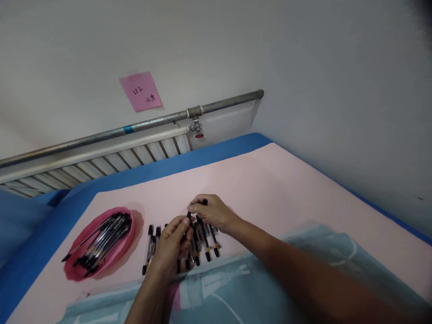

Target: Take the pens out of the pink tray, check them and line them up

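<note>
My left hand (174,236) is closed round a pen (188,216), which it holds tilted with the black end up. The fingertips of my right hand (214,211) pinch that black end from above. A second small black piece (204,202) shows at the right hand's fingers; I cannot make out whether it is a cap or another pen's end. Beneath and beside both hands lie several clear pens (204,240) with black caps, in a rough row. Left of the left hand are a few more pens (147,249). The hands partly hide the row.
A pink basket (130,243) with several pens (104,243) in it stands at the left on the pink table cover (256,189). Light-blue cloth (229,288) lies along the near edge. Behind the table are a radiator (128,157), a pipe (155,122) and a red-handled valve (199,136).
</note>
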Demonstrator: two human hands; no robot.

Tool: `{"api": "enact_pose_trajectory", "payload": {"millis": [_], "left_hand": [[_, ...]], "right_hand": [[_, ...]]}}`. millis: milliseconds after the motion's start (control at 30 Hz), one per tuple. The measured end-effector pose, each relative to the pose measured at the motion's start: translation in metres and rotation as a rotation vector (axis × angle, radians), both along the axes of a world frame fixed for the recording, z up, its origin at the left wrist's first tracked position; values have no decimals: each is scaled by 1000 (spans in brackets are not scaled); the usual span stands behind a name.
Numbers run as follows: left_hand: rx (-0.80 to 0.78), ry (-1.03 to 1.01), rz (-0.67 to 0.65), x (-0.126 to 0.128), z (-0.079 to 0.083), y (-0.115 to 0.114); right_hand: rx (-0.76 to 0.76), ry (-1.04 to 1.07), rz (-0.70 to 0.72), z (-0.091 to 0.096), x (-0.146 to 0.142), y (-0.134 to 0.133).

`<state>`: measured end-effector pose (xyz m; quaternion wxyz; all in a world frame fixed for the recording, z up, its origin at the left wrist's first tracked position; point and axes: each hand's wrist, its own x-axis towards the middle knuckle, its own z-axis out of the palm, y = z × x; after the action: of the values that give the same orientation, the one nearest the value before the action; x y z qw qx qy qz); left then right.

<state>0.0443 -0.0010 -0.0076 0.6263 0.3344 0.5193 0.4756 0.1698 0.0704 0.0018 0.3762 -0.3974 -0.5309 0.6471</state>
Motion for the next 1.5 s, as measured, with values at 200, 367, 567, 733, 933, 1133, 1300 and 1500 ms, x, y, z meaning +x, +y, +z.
{"api": "enact_pose_trajectory", "payload": {"millis": [200, 367, 567, 733, 933, 1133, 1300, 1500], "left_hand": [[-144, -266, -123, -8, 8, 2], [-114, -191, -47, -6, 10, -1], [-32, -80, -10, -3, 5, -1], [-37, -83, -22, -4, 3, 0], [-66, -84, -46, -5, 5, -1], [-133, -148, -111, -8, 6, 0], [-110, -146, -91, -6, 5, 0], [-165, -101, -138, -11, 4, -2]], "right_hand": [[-224, 220, 89, 8, 2, -2], [-264, 307, 152, 9, 1, -5], [-223, 180, 53, 5, -2, -5], [-237, 203, 112, 4, -3, -6], [-221, 177, 41, 7, -3, -4], [-237, 353, 18, 10, 8, 8], [-213, 380, -126, 9, 5, 9], [-110, 442, -390, 2, 14, 25]]}}
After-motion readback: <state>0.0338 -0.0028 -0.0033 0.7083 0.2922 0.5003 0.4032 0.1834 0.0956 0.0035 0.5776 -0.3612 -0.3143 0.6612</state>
